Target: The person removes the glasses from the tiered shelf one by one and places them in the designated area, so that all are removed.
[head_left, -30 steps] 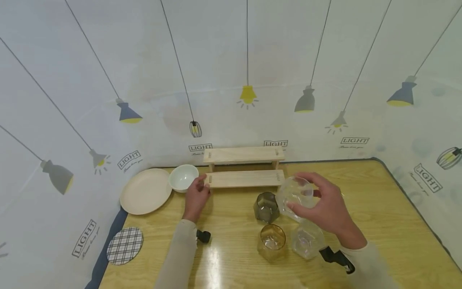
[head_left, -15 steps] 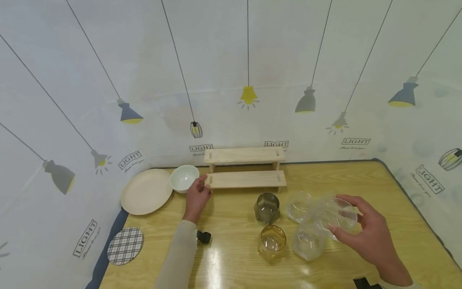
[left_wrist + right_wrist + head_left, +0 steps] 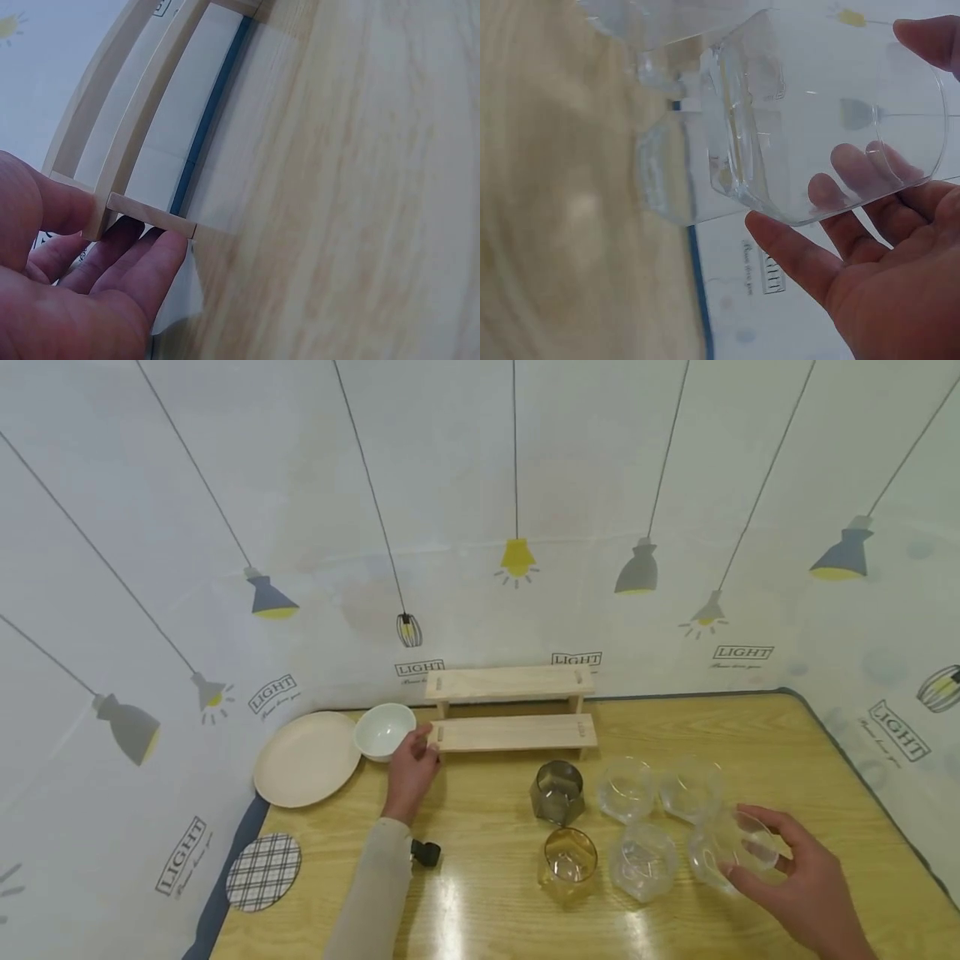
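Note:
My right hand (image 3: 759, 860) grips a clear faceted glass (image 3: 729, 850) low over the table at the front right, thumb on its far side and fingers on the near side. The right wrist view shows this glass (image 3: 817, 112) tilted, with the fingers (image 3: 787, 255) seen through it. My left hand (image 3: 422, 753) holds the left end of a two-tier wooden shelf (image 3: 517, 732). In the left wrist view the thumb and fingers (image 3: 154, 262) pinch the shelf's end piece (image 3: 150, 217).
Left of the held glass stand a grey glass (image 3: 557, 791), an amber glass (image 3: 570, 862) and three clear glasses (image 3: 626, 787) (image 3: 690, 787) (image 3: 642, 862). A white bowl (image 3: 384, 729), a beige plate (image 3: 303, 768) and a plaid coaster (image 3: 262, 871) lie at the left.
My right hand has moved right and toward me with the clear glass. Two clear glasses now stand in the back row where none stood. The left hand has stayed on the shelf.

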{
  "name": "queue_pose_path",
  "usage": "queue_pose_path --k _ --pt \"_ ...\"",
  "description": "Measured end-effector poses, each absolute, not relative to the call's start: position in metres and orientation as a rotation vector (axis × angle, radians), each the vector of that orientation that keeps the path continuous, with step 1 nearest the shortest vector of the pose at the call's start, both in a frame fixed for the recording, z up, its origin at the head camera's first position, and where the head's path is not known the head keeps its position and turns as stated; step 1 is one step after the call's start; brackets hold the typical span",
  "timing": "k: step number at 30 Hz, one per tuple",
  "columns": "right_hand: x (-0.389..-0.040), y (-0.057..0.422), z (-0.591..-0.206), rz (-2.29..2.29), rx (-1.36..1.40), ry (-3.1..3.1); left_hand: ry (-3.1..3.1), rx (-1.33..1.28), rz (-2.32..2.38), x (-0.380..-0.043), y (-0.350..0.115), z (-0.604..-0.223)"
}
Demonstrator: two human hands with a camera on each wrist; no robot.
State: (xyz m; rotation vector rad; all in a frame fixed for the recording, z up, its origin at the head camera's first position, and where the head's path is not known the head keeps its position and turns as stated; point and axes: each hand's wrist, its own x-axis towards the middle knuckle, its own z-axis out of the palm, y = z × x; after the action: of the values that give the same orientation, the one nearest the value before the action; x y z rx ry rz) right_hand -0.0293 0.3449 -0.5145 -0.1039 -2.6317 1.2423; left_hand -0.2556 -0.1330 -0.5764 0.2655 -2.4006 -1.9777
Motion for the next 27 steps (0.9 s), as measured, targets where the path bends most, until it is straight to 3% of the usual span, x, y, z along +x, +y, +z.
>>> queue_pose_path --k 13,27 --pt "-0.037 0.357 -0.557 1.295 -0.179 -2.735 -2.414 0.28 -1.942 -0.258 -0.128 -0.579" --pt "-0.034 0.363 -0.563 1.317 -0.146 -2.796 -2.392 0.225 -1.975 -0.258 -0.125 -0.577"
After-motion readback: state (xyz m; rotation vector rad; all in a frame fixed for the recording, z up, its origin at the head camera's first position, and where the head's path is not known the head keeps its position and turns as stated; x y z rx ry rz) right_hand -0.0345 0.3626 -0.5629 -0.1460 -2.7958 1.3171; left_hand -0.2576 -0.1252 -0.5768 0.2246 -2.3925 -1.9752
